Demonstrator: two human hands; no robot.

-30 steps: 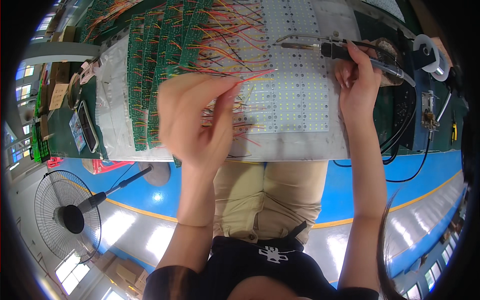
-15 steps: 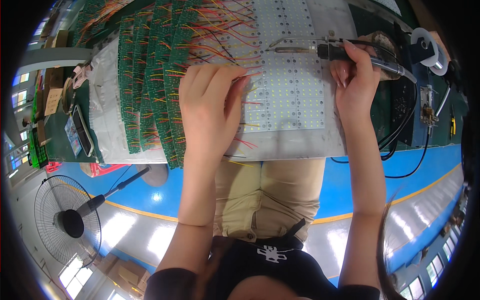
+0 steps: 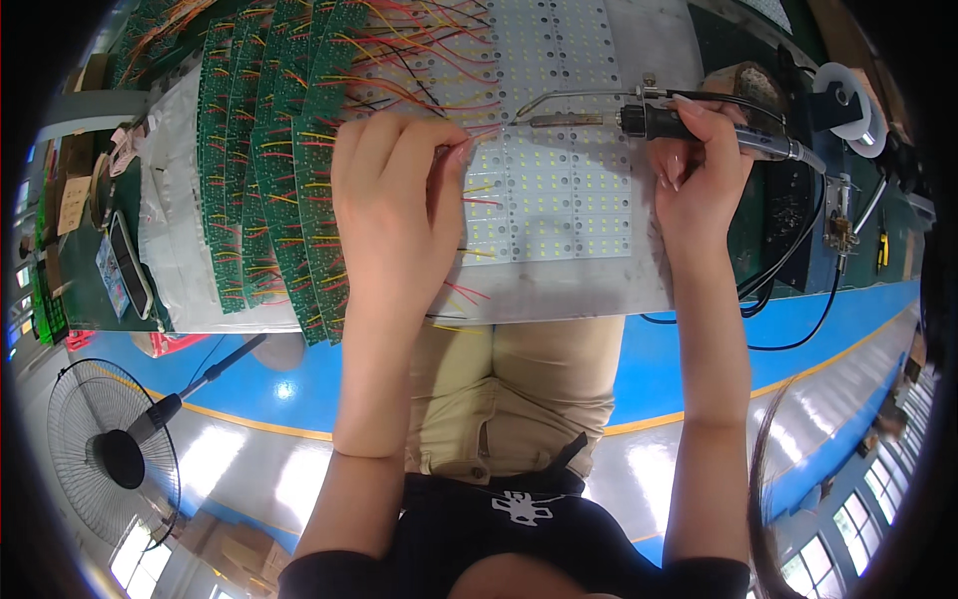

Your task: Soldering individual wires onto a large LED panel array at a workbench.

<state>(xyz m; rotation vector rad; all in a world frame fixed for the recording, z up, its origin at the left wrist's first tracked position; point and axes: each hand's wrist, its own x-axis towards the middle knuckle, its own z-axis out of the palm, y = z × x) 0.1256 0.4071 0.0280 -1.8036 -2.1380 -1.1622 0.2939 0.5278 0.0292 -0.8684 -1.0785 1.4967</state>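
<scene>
My left hand (image 3: 394, 200) is closed, thumb and fingertips pinching a thin red wire (image 3: 484, 131). The wire's far end lies over a white LED panel (image 3: 604, 195) dotted with small yellow squares. My right hand (image 3: 707, 165) grips the black handle of a soldering iron (image 3: 574, 120), held almost level and pointing left. Its tip is at the wire's end, though contact is too small to make out. A thin curved metal tube (image 3: 569, 93) clamped to the iron runs down to the same spot. Red, yellow and black wires stick out along the panel's left side.
Green circuit boards (image 3: 269, 170) with wires overlap left of my left hand. A solder spool (image 3: 838, 105) stands at the far right, with a black cable (image 3: 793, 265) looping below it. Yellow-handled pliers (image 3: 882, 250) and a phone (image 3: 130, 265) lie toward opposite ends. A fan (image 3: 118, 454) stands on the floor.
The iron's tip and its tube have come nearer to me, down to the red wire's end. My left hand keeps its pinch. The whole view has shifted slightly.
</scene>
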